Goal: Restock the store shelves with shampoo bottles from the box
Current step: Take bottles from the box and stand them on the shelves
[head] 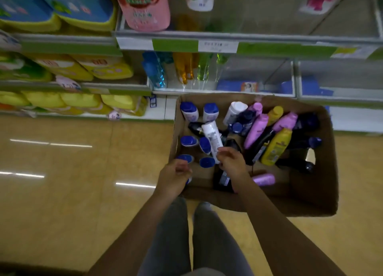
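Observation:
An open cardboard box (323, 184) stands on the floor before the shelves, filled with shampoo bottles: white ones with blue caps on its left, pink (256, 130), yellow (276, 147) and black ones on its right. My right hand (233, 161) grips the lower end of a white bottle (212, 139) that tilts up over the box. My left hand (175, 177) is at the box's near left corner, fingers curled around a blue-capped bottle that is mostly hidden beneath it.
Store shelves (228, 41) rise behind the box. Yellow and blue detergent packs fill the left bays, a pink bottle (145, 6) stands above, and coloured bottles (182, 68) sit on the low shelf. My legs stand just behind the box on the glossy floor (62, 172).

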A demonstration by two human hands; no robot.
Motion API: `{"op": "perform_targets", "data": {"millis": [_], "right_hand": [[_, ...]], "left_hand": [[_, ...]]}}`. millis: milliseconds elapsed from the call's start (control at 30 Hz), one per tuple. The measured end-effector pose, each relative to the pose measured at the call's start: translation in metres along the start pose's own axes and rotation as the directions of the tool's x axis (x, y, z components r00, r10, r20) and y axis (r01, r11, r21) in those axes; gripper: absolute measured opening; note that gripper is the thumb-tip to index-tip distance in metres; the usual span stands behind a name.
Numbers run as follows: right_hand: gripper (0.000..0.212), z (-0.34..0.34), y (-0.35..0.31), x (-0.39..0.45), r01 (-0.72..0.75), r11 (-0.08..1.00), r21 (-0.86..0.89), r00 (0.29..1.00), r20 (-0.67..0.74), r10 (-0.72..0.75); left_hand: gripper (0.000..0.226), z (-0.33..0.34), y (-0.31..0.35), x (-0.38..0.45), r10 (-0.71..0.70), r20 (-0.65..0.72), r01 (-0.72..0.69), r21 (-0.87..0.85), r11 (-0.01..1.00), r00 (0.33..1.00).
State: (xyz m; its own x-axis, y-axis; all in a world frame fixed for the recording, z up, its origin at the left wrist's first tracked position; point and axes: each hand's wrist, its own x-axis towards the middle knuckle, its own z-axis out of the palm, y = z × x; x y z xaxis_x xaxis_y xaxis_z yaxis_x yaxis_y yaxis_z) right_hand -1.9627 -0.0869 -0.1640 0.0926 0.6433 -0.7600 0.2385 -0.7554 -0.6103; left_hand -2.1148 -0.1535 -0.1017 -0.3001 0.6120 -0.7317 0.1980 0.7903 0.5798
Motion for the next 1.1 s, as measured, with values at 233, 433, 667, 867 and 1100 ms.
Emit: {"op": "perform_targets", "data": {"millis": [233,433,667,867,1100], "right_hand": [[0.036,0.005,0.023,0.018,0.059,0.972,-0.229,0.998,0.042,-0.051],[0.047,0.015,0.034,0.021,0.222,0.890,-0.397,0.969,0.190,-0.157],[0.042,0.012,0.040,0.018,0.310,0.887,-0.341,0.943,0.233,-0.240],[0.035,-0.019,0.021,0.002,0.221,0.959,-0.179,0.952,0.255,-0.172],[0.017,-0.054,-0.043,-0.033,0.275,0.961,0.031,0.927,0.258,-0.273]], "left_hand": [[0.020,0.010,-0.020,0.011,-0.051,0.033,0.050,0.037,0.998,0.998],[0.014,0.014,-0.027,0.014,-0.071,0.050,0.068,0.067,0.995,0.996],[0.020,0.014,-0.025,0.010,-0.103,0.079,0.100,0.040,0.994,0.992],[0.015,0.013,-0.016,0.000,-0.071,0.094,0.070,0.018,0.997,0.993],[0.021,0.011,0.020,-0.026,0.033,0.044,-0.028,-0.105,0.994,0.999]]}}
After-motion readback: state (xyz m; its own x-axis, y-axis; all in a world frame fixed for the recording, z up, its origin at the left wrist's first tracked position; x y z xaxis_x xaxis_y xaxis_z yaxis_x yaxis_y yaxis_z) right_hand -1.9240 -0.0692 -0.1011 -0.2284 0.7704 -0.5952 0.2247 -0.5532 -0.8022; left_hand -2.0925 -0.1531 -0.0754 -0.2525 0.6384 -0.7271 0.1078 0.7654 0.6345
